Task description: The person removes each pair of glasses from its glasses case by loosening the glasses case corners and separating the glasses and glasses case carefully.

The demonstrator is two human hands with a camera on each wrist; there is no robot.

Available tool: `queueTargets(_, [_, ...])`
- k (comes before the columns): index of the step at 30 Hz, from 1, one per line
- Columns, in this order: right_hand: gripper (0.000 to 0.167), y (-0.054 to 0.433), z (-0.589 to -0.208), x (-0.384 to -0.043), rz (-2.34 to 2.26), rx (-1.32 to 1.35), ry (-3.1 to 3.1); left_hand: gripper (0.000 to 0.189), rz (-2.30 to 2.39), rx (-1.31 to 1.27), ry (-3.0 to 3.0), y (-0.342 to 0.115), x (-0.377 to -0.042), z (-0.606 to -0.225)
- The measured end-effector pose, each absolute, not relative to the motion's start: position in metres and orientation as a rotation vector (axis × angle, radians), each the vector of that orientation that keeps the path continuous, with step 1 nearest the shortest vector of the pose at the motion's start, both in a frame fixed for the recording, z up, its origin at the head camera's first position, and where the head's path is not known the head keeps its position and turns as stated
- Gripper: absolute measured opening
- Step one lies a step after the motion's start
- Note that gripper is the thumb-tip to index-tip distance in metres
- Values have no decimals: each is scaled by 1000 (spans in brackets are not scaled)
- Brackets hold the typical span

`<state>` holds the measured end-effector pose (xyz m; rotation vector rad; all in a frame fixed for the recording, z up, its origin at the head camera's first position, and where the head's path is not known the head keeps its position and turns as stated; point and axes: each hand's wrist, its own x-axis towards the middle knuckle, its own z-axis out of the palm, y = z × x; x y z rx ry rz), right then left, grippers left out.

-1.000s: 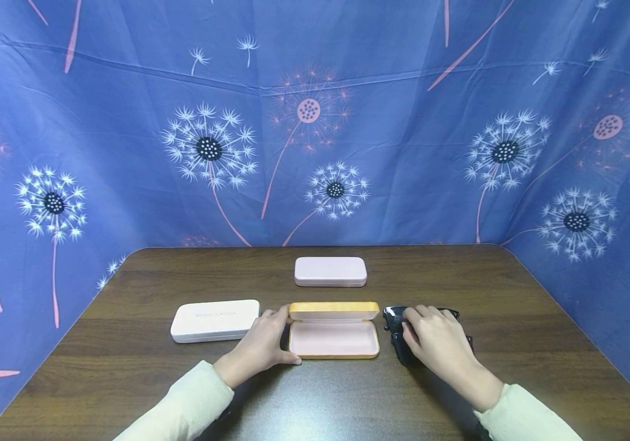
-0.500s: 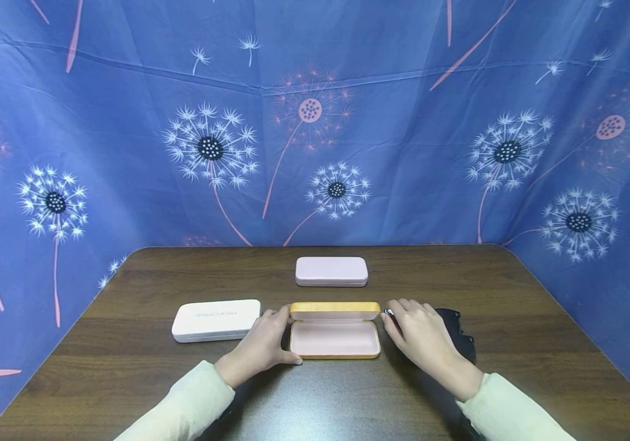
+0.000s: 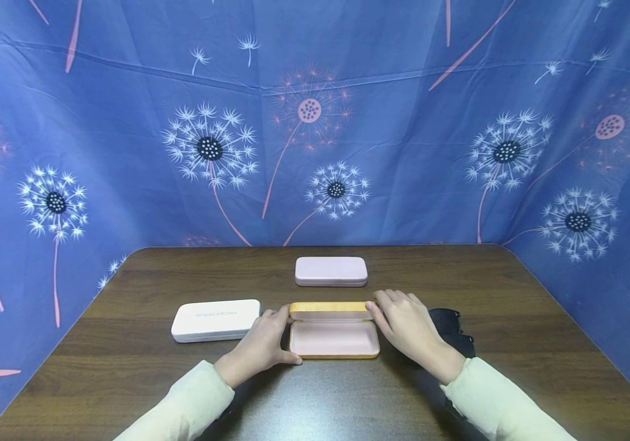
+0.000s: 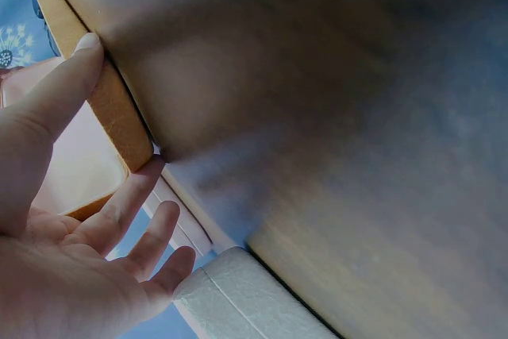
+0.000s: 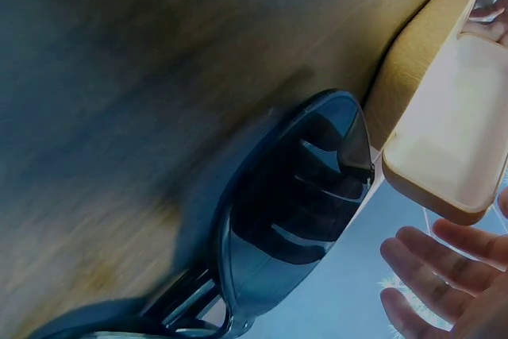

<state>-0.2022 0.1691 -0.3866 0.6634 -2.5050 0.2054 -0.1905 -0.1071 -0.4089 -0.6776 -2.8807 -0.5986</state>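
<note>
Carefully, with my left hand [image 3: 259,344] I pinch the left end of the yellow eyeglass case [image 3: 334,340], the thumb on its front edge and a finger at the corner. The case sits on the surface [image 3: 315,398] between my two hands, and its lid [image 3: 328,309] stands raised. My right hand [image 3: 409,324] is spread, with rather straight fingers, and its thumb is at the right end of the lid; how firmly it presses, I cannot tell. I judge this step as handling the lid, so it is better that the left hand only steadies the case, and that both ends of the lid move equally, without twisting the hinge. Also, my right forearm passes over the black sunglasses [image 3: 452,331]; I should hold the sleeve [image 3: 504,398] high, because it could drag them or scratch a lens.
</note>
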Motion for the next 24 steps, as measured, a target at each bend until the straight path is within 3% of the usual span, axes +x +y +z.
queueTargets(24, [31, 161, -385, -222, 575, 756, -2797, 87, -607, -701, -2872, -108, -191, -408])
